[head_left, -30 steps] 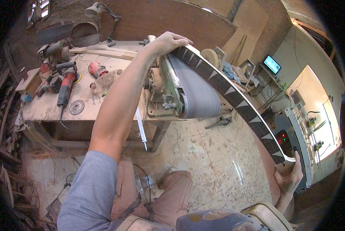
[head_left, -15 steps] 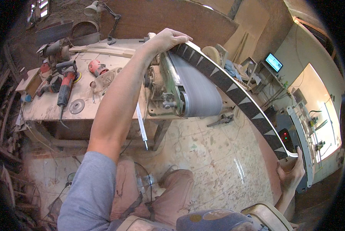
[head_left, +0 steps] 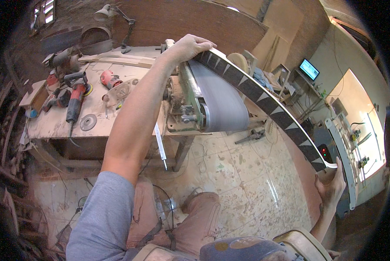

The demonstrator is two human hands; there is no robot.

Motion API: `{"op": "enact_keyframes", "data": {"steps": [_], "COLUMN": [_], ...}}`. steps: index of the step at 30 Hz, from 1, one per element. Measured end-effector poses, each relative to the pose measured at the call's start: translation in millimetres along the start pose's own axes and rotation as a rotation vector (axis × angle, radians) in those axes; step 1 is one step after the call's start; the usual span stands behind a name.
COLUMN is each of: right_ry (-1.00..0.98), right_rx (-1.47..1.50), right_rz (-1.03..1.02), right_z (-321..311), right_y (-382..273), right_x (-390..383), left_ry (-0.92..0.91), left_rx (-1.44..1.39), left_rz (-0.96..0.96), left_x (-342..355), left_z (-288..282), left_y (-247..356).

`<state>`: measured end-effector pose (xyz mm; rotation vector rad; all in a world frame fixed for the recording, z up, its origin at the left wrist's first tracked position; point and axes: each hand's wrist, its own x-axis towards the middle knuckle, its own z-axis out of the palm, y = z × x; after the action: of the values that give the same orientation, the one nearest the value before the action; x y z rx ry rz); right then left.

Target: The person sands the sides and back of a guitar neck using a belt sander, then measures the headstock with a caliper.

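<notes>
A long, narrow strip (head_left: 282,118), dark with a row of pale triangles and a white edge, slants from upper middle down to the right; it looks bowed. My left hand (head_left: 191,47) is closed over its far end, above the belt sander (head_left: 223,102). Lower down, my right hand (head_left: 332,185) grips the near end, thumb against the white edge; some of its fingers are hidden behind the strip. The sander's grey belt is smeared, as if running. The strip lies over the belt's upper right side; whether they touch I cannot tell.
On the workbench (head_left: 42,129) left of the sander lie a red-and-black angle grinder (head_left: 76,101), a red power tool (head_left: 110,79), a round disc (head_left: 88,122) and wooden strips (head_left: 125,61). A desk lamp (head_left: 102,14) stands behind. A lit screen (head_left: 309,69) is at far right.
The strip's near end and my right hand have risen slightly. My left hand sits a touch lower, still on the far end. The view has shifted a little.
</notes>
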<state>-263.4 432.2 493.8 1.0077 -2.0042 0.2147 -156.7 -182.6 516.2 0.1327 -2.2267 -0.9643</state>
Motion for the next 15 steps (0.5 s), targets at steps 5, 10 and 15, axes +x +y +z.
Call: {"op": "enact_keyframes", "data": {"steps": [5,10,15], "right_ry": [-0.021,-0.031,-0.020], "right_rx": [0.004,0.030,-0.004], "right_rz": [0.025,0.048,0.031], "right_z": [8,8,12], "right_y": [9,10,15], "right_x": [2,3,2], "left_ry": [0.015,-0.026,-0.014], "left_rx": [0.007,-0.010,0.008], "left_rz": [0.008,0.011,-0.038], "left_x": [2,4,3], "left_z": [3,5,8], "left_y": [-1,-3,-1]}}
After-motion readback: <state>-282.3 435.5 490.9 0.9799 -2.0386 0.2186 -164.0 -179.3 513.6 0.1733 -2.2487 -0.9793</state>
